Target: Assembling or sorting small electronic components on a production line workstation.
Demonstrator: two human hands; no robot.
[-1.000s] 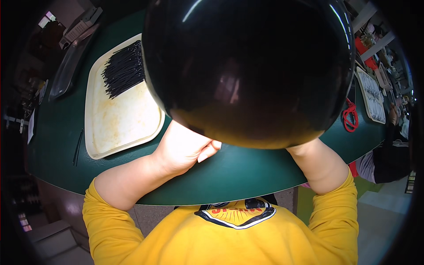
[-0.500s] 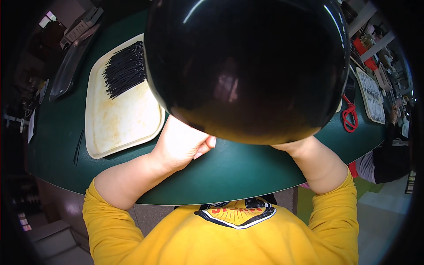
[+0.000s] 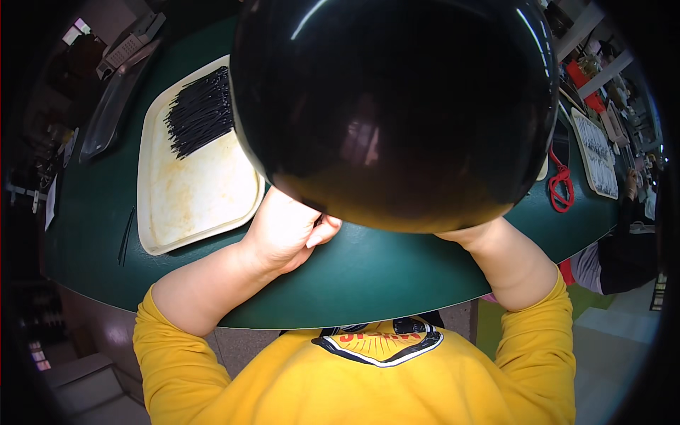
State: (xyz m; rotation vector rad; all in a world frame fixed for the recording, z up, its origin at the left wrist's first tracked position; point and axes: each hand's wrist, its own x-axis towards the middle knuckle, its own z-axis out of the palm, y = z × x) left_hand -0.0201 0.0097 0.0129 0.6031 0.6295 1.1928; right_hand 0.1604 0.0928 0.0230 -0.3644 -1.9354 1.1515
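Note:
A large glossy black dome (image 3: 397, 120) fills the upper middle of the view and covers much of what my hands do. My left hand (image 3: 287, 230) is beside the lower left of this dome, closed, with its fingers curled inward; whatever they may hold does not show. Only the heel and wrist of my right hand (image 3: 478, 234) come out below the dome's lower right rim, its fingers hidden. Left of my left hand lies a cream tray (image 3: 198, 195), its far end bearing a bundle of thin black strips (image 3: 202, 110), perhaps cable ties or wires.
The green table (image 3: 319, 294) curves along its near edge. A few loose black strips (image 3: 126, 237) lie left of the tray. At the far left are a clear tray (image 3: 113, 106) and a telephone (image 3: 131, 46). To the right are a red cord (image 3: 560, 185) and a tray of small parts (image 3: 596, 156).
My left hand's fingers have shifted slightly left and curled in more. The dome, the tray and my right forearm look almost unmoved.

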